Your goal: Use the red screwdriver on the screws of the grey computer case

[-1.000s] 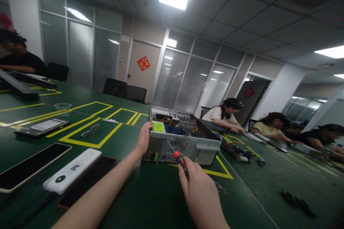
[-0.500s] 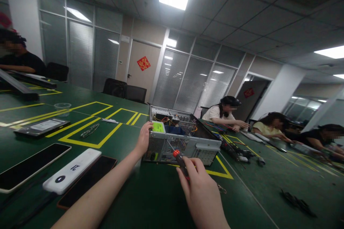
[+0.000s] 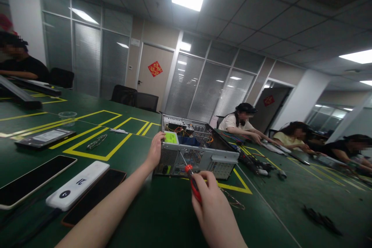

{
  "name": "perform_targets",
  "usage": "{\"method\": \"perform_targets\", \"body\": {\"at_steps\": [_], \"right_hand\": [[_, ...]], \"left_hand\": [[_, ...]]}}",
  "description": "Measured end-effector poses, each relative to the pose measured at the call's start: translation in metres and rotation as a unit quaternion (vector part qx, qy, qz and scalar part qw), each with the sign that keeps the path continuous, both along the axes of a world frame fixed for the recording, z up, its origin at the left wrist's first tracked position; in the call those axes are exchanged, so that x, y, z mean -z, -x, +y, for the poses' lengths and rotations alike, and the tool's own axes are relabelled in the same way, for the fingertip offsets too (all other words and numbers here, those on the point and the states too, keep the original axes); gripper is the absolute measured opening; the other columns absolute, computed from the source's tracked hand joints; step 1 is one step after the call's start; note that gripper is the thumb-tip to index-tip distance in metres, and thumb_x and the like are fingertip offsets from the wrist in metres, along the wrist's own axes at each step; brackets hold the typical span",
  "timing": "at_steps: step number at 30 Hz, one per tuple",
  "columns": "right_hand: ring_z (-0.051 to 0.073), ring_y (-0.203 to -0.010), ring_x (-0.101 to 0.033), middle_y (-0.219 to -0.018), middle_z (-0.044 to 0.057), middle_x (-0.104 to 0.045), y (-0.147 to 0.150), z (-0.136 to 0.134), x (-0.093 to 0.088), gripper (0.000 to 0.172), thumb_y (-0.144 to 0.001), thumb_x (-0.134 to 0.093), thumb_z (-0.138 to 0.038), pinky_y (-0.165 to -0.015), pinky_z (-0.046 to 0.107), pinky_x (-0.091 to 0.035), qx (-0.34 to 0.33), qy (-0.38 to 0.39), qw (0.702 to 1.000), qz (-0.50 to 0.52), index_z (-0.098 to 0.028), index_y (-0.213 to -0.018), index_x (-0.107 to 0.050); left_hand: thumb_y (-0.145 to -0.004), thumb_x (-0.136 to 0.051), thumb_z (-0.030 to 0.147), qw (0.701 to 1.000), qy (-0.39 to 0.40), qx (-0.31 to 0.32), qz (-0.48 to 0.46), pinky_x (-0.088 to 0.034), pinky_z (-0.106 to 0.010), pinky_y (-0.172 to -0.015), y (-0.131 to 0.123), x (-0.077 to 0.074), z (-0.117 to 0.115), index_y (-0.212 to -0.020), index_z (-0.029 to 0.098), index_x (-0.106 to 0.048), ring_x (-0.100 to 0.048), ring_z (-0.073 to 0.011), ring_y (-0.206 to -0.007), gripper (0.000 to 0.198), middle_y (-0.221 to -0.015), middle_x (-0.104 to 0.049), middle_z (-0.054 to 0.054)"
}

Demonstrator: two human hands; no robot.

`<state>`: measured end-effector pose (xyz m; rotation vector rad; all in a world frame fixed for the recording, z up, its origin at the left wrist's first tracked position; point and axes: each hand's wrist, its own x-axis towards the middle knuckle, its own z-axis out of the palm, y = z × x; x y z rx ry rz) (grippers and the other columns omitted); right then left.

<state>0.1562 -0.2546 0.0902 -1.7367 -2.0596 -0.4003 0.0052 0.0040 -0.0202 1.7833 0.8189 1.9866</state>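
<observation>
An open computer case (image 3: 225, 155) lies on the green table, its rear panel facing me and its top side uncovered. My left hand (image 3: 156, 150) is closed on its near left corner, fingers against the power supply (image 3: 171, 138) with a bright green label. In my right hand (image 3: 213, 197) is a red and black screwdriver (image 3: 194, 186), gripped by the handle. Its shaft points up and left at the rear panel, the tip near the edge beside the power supply; whether it sits in a screw I cannot tell. Coloured wires (image 3: 180, 130) show inside the case.
At left lie a hard drive (image 3: 46, 138), two phones (image 3: 35, 180), a white power bank (image 3: 78, 184) and a clear plastic cup (image 3: 68, 117). Twisted wire (image 3: 232, 197) lies by my right hand. Parts and cables (image 3: 255, 162) sit right of the case. Several people work around the table.
The screwdriver handle has turned, now showing more red, and has shifted slightly left and down with my right hand. My left hand stays put. A person across the table has stretched an arm rightward.
</observation>
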Motion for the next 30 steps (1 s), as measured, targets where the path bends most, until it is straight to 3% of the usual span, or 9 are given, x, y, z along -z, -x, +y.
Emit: {"method": "perform_targets", "body": {"at_steps": [4, 7, 9, 13, 15, 18, 24, 28, 30], "right_hand": [[0.022, -0.069, -0.073, -0.090, 0.008, -0.073, 0.000, 0.003, -0.002, 0.018, -0.095, -0.055, -0.022, -0.059, 0.030, -0.057, 0.066, -0.026, 0.997, -0.029, -0.019, -0.108, -0.067], [0.023, -0.060, -0.071, -0.068, 0.003, -0.068, 0.002, 0.006, -0.003, 0.018, -0.098, -0.053, -0.029, -0.055, 0.031, -0.055, 0.097, 0.001, 0.995, -0.033, -0.019, -0.096, -0.068], [0.023, -0.067, -0.073, -0.083, 0.007, -0.072, 0.003, 0.007, -0.003, 0.016, -0.095, -0.060, -0.029, -0.059, 0.031, -0.058, 0.082, -0.006, 0.996, -0.022, -0.018, -0.103, -0.067], [0.022, -0.085, -0.074, -0.120, 0.015, -0.066, 0.002, 0.006, -0.003, 0.034, -0.081, -0.067, -0.009, -0.071, 0.029, -0.061, 0.013, -0.027, 0.999, -0.016, -0.017, -0.114, -0.064], [0.021, -0.082, -0.074, -0.116, 0.013, -0.066, 0.000, 0.005, -0.003, 0.034, -0.080, -0.064, -0.004, -0.068, 0.029, -0.061, -0.005, -0.023, 0.999, -0.022, -0.018, -0.111, -0.064], [0.020, -0.076, -0.073, -0.108, 0.011, -0.067, -0.006, 0.006, -0.002, 0.023, -0.088, -0.062, -0.013, -0.063, 0.028, -0.059, -0.005, -0.059, 0.998, -0.022, -0.018, -0.110, -0.065], [0.022, -0.062, -0.071, -0.079, 0.007, -0.071, -0.012, 0.013, 0.000, 0.018, -0.098, -0.053, -0.026, -0.052, 0.029, -0.055, 0.065, -0.070, 0.995, -0.040, -0.017, -0.100, -0.068], [0.023, -0.077, -0.075, -0.108, 0.014, -0.072, -0.003, 0.011, -0.002, 0.026, -0.089, -0.069, -0.028, -0.063, 0.031, -0.061, 0.010, -0.043, 0.999, -0.017, -0.015, -0.111, -0.067], [0.024, -0.082, -0.075, -0.121, 0.017, -0.068, 0.000, 0.008, -0.002, 0.032, -0.082, -0.074, -0.018, -0.068, 0.032, -0.063, -0.017, -0.017, 0.999, -0.024, -0.015, -0.113, -0.066]], "left_hand": [[-0.104, -0.022, 0.051, 1.000, -0.001, -0.006, 0.006, -0.039, -0.043, -0.117, 0.000, 0.000, 0.001, -0.102, 0.022, -0.063, -0.055, -0.0224, -0.131, 0.050, -0.125, -0.067, -0.010], [-0.103, -0.022, 0.050, 1.000, -0.006, -0.006, 0.008, -0.039, -0.043, -0.117, 0.000, -0.001, 0.000, -0.101, 0.022, -0.063, -0.055, -0.0226, -0.131, 0.049, -0.125, -0.067, -0.010], [-0.103, -0.023, 0.050, 1.000, -0.008, -0.006, 0.008, -0.039, -0.044, -0.117, 0.000, -0.001, 0.000, -0.101, 0.022, -0.063, -0.055, -0.0230, -0.131, 0.049, -0.125, -0.067, -0.010], [-0.103, -0.023, 0.049, 1.000, -0.005, -0.012, 0.009, -0.039, -0.044, -0.116, 0.000, 0.000, -0.001, -0.101, 0.023, -0.063, -0.055, -0.0230, -0.131, 0.048, -0.125, -0.067, -0.010], [-0.103, -0.023, 0.049, 1.000, -0.004, -0.012, 0.009, -0.040, -0.044, -0.116, 0.000, 0.000, -0.001, -0.101, 0.023, -0.063, -0.055, -0.0228, -0.130, 0.048, -0.125, -0.067, -0.009], [-0.103, -0.023, 0.049, 1.000, -0.009, -0.012, 0.009, -0.040, -0.044, -0.117, 0.000, 0.000, 0.000, -0.100, 0.023, -0.063, -0.055, -0.0229, -0.131, 0.048, -0.125, -0.067, -0.010], [-0.104, -0.023, 0.048, 1.000, -0.012, -0.013, 0.008, -0.040, -0.044, -0.117, 0.000, 0.000, 0.001, -0.101, 0.022, -0.064, -0.056, -0.0228, -0.131, 0.048, -0.124, -0.068, -0.010], [-0.104, -0.024, 0.049, 1.000, -0.018, -0.011, 0.005, -0.040, -0.046, -0.117, 0.000, 0.002, 0.001, -0.102, 0.022, -0.064, -0.055, -0.0236, -0.132, 0.048, -0.126, -0.067, -0.010], [-0.103, -0.024, 0.050, 1.000, -0.017, -0.013, 0.006, -0.040, -0.046, -0.117, 0.000, 0.002, 0.001, -0.103, 0.022, -0.064, -0.055, -0.0240, -0.133, 0.048, -0.126, -0.067, -0.010]]}}
